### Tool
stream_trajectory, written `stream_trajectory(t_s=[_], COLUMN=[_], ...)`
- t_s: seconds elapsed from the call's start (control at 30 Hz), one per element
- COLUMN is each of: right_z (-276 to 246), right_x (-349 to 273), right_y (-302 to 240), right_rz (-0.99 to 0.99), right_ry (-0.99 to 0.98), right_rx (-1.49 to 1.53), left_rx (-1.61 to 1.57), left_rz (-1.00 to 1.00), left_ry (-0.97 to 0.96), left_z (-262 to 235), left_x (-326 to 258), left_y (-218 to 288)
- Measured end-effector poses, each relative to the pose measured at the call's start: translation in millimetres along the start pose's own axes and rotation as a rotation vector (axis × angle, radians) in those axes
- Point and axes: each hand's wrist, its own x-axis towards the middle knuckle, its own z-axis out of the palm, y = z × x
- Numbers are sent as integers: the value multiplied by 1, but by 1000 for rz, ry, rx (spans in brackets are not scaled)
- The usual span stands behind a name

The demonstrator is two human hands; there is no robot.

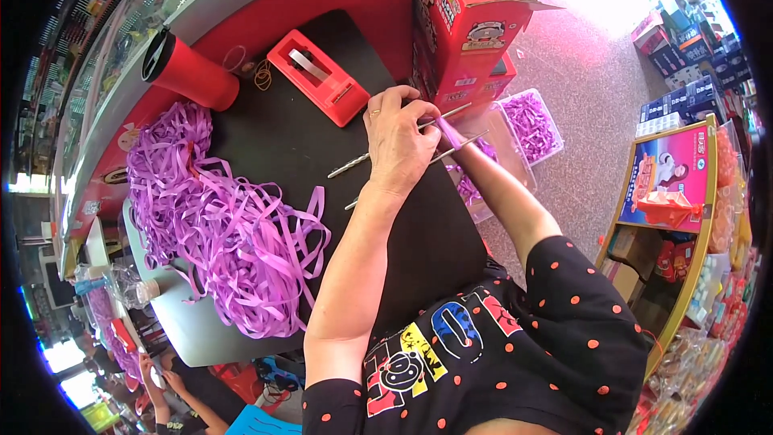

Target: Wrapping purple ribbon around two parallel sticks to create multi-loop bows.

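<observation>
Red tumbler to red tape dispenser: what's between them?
Thin tan loops on the black table, plus a faint ring close beside the tumbler. Shows in the head view.

There are two thin metal sticks (pixel 349 165), one red tape holder (pixel 340 101), one red cup (pixel 196 74), and one big pile of purple ribbon (pixel 233 234).

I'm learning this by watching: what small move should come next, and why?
Probably draw the purple ribbon gently snug: it spans the gap between the two metal rods, and the left hand, its fingers curled, is right beside it.
</observation>
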Motion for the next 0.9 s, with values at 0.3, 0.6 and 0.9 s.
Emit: stream_trajectory(t_s=[0.3, 0.6, 0.9], right_z=[133, 178, 195], right_x=[-198, -243, -237], right_y=[-77, -159, -199], right_rz=[75, -15, -301], right_ry=[430, 545, 458], right_rx=[-374, -529, -362], left_rx=[74, 78, 98], left_rz=[-61, -71, -51], left_ry=[1, -37, -28], left_z=[-23, -22, -21], left_x=[-17, -17, -17], left_y=[-20, -22, -24])
